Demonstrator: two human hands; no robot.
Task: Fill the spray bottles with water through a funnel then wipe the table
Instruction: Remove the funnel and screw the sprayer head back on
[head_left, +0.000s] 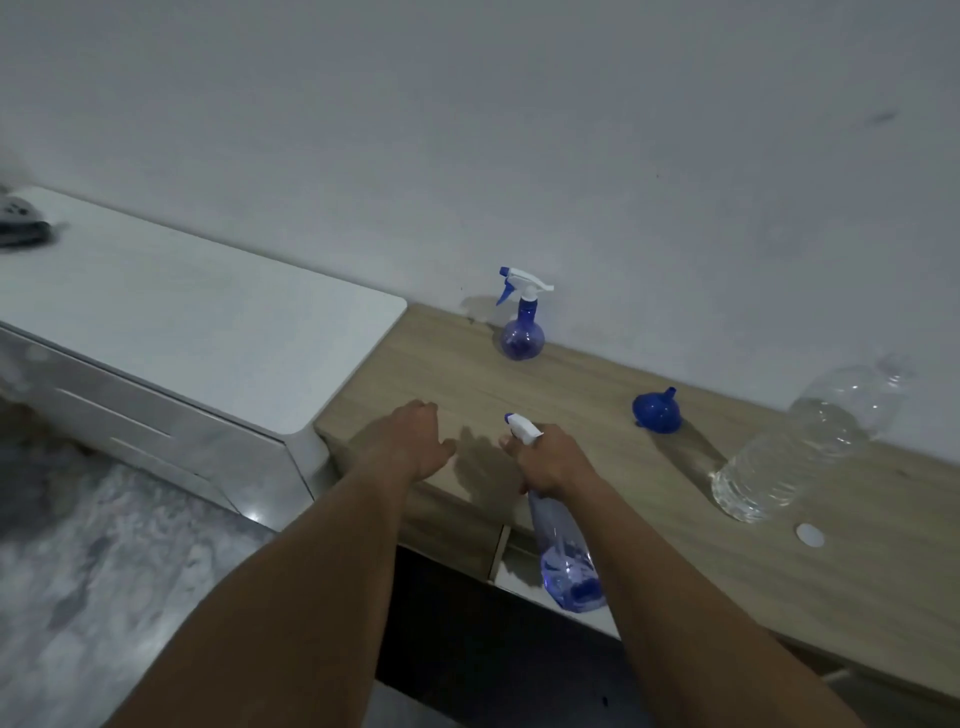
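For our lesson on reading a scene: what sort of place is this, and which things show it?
Probably a room in a home, perhaps a bedroom: a wooden table stands against a plain wall beside a white drawer unit, and a shaggy grey rug covers the floor on the left.

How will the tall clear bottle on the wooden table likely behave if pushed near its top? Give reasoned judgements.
Tall and narrow, the clear bottle probably tips rather than slides. Its thin ribbed walls likely dent when squeezed. A white disc, perhaps its cap, lies beside it, so tipping might spill its contents.
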